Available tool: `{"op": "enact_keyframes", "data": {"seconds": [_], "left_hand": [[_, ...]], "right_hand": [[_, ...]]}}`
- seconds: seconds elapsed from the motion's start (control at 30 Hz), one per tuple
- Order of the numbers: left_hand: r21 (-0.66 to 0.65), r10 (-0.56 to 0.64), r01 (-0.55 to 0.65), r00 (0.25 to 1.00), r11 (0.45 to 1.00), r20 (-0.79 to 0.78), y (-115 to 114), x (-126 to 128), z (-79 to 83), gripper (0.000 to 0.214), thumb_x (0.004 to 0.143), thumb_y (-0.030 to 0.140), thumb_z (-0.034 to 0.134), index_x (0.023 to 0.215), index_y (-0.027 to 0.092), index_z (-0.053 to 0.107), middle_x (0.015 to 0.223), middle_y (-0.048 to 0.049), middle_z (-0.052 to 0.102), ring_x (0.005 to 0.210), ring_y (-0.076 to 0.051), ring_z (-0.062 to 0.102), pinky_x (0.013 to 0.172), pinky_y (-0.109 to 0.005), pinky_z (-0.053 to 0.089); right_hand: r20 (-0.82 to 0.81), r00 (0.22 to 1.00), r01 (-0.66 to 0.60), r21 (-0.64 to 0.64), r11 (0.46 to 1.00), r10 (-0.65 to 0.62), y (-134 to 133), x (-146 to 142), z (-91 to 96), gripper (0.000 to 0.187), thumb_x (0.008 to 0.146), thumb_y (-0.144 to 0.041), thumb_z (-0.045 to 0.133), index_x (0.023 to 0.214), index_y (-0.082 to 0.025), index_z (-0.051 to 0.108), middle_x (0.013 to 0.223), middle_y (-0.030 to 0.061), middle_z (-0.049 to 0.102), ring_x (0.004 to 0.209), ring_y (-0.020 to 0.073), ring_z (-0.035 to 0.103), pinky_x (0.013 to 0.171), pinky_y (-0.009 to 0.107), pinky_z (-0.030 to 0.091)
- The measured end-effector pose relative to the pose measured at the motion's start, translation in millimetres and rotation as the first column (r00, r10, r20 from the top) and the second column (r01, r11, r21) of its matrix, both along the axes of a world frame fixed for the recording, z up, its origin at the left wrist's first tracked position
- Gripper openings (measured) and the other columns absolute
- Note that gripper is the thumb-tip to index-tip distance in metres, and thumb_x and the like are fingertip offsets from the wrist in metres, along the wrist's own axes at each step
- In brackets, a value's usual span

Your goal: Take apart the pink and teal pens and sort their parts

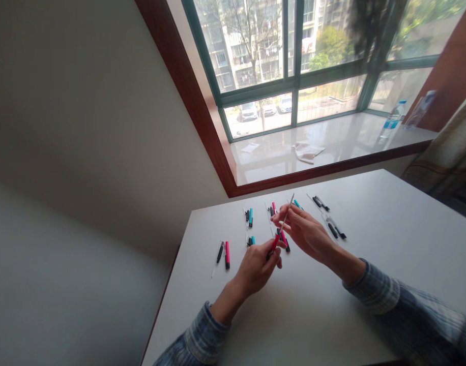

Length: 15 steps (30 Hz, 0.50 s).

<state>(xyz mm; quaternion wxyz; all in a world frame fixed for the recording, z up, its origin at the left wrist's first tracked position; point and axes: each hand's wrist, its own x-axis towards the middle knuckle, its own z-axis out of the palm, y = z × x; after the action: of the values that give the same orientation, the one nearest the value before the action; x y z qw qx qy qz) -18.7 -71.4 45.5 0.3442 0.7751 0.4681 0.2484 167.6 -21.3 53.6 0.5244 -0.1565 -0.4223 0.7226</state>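
My left hand (258, 264) is closed around a pink pen barrel (276, 241), tilted up and to the right. A thin pen refill (291, 201) rises from the barrel's upper end; whether its lower tip is inside the barrel I cannot tell. My right hand (307, 234) pinches this refill between thumb and fingertips, its other fingers partly spread. Behind and below the hands lie more pen parts, among them a pink barrel with a black end (285, 242) and a teal barrel (252, 241), both partly covered.
On the white table (317, 310), a pink barrel (227, 254) and a black grip (220, 253) lie at left. Another teal barrel (251, 217) is farther back. Clear and black pen parts (335, 227) lie at right. The windowsill holds a cloth (308, 152) and a water bottle (395, 116).
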Motion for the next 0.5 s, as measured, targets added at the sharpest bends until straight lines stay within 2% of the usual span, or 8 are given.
{"op": "enact_keyframes", "data": {"seconds": [0.13, 0.3, 0.5], "left_hand": [[0.024, -0.004, 0.004, 1.0, 1.0, 0.0, 0.3, 1.2, 3.1, 0.033, 0.106, 0.037, 0.042, 0.1, 0.019, 0.068, 0.077, -0.0024, 0.074, 0.067, -0.016, 0.066, 0.072, -0.026, 0.046], [0.042, 0.009, -0.008, 1.0, 0.999, -0.006, 0.6, 2.4, 5.4, 0.031, 0.106, 0.037, 0.043, 0.099, 0.019, 0.068, 0.081, -0.0027, 0.075, 0.071, -0.016, 0.067, 0.073, -0.026, 0.045], [0.028, -0.006, 0.006, 1.0, 1.0, -0.012, 0.1, 0.0, 4.4, 0.033, 0.107, 0.037, 0.041, 0.113, 0.019, 0.068, 0.082, -0.0023, 0.076, 0.072, -0.016, 0.068, 0.074, -0.027, 0.046]], "right_hand": [[0.019, 0.999, -0.048, 0.02, 0.999, 0.048, -2.5, -1.7, 0.7, 0.022, 0.102, -0.044, 0.058, 0.1, -0.026, 0.069, 0.103, 0.0055, 0.07, 0.108, 0.0235, 0.061, 0.105, 0.043, 0.041], [0.058, 0.995, -0.082, 0.013, 0.997, 0.081, -5.5, -3.8, 0.4, 0.025, 0.102, -0.047, 0.058, 0.099, -0.024, 0.069, 0.107, 0.0069, 0.07, 0.11, 0.0236, 0.062, 0.106, 0.042, 0.041], [0.043, 0.999, 0.027, 0.039, 0.999, -0.029, -0.7, 3.5, 4.9, 0.02, 0.1, -0.046, 0.062, 0.099, -0.027, 0.068, 0.103, 0.0051, 0.07, 0.114, 0.025, 0.062, 0.107, 0.045, 0.043]]}}
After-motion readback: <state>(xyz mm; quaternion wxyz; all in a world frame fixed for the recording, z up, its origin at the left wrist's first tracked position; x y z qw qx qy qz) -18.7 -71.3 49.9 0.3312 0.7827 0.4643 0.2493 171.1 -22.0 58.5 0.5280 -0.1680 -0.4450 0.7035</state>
